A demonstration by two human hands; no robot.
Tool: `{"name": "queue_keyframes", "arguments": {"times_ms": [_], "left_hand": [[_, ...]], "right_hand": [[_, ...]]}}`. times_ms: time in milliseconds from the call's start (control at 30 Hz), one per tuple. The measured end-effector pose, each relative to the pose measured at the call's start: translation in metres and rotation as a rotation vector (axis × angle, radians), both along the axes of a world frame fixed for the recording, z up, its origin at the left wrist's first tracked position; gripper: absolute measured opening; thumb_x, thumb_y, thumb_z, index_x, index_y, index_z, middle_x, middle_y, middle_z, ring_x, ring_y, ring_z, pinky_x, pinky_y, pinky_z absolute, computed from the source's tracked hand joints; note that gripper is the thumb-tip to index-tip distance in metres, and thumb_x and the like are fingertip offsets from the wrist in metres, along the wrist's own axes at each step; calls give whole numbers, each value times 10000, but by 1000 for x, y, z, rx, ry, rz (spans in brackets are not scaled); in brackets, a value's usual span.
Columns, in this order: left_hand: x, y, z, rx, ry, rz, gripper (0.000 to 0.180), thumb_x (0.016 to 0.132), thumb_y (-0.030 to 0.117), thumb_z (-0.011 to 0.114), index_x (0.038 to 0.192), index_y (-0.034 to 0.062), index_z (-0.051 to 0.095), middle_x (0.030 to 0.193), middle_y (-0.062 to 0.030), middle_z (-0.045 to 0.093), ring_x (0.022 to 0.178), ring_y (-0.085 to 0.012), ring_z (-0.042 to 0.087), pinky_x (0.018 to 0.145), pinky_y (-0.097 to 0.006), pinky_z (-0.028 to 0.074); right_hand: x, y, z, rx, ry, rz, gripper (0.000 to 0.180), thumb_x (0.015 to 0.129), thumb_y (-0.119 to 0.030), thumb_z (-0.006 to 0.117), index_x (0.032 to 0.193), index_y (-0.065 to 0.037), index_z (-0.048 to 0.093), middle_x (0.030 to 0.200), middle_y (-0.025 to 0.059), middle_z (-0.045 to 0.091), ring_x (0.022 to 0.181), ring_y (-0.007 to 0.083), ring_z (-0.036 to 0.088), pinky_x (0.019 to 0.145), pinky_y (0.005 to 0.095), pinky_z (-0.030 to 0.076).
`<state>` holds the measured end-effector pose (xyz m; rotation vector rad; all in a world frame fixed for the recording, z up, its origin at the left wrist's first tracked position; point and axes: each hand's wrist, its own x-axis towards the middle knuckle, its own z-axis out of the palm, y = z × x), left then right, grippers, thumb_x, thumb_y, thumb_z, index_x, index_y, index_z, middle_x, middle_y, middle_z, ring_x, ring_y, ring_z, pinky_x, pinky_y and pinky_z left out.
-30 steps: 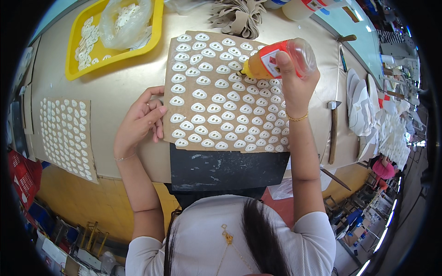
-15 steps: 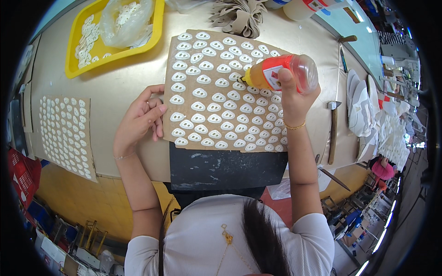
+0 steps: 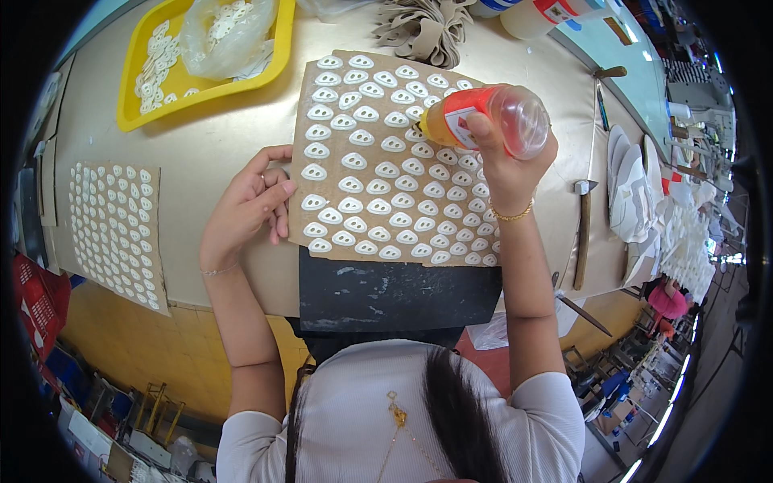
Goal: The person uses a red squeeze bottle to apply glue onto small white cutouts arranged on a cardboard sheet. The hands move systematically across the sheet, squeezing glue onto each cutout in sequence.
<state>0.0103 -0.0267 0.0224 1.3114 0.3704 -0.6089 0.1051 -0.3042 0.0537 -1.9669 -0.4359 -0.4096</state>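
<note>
My right hand (image 3: 501, 161) grips a clear plastic squeeze bottle (image 3: 483, 119) of orange liquid, tipped on its side with the nozzle pointing left over a brown card board (image 3: 322, 121). Rows of several small white oval pieces (image 3: 378, 185) cover that board. My left hand (image 3: 251, 208) rests flat on the tan table at the board's left edge, fingertips touching it. A black slab (image 3: 398, 294) lies under the board's near edge.
A yellow tray (image 3: 137, 113) with white pieces and a clear bag (image 3: 221, 32) stands at the back left. A second board of white pieces (image 3: 113, 233) lies at the left. Tan cut-outs (image 3: 427, 28) lie at the back, a hammer (image 3: 583, 233) and stacked white pieces (image 3: 636, 201) at the right.
My right hand has moved the bottle slightly up and to the right across the board. My left hand has stayed at the board's left edge.
</note>
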Motion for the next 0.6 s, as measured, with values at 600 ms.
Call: {"name": "queue_keyframes", "arguments": {"times_ms": [600], "left_hand": [[-2,-1,-2,21,-4,17,373,911,100,503,1253,3,388,672,-6,477,422,-68,502,339,-179,384]], "right_hand": [[13,-27,13,1203,368,-68,561,793,-438,664,1090,17,527,1025,127,596,902,215,603,854,343,525]]}}
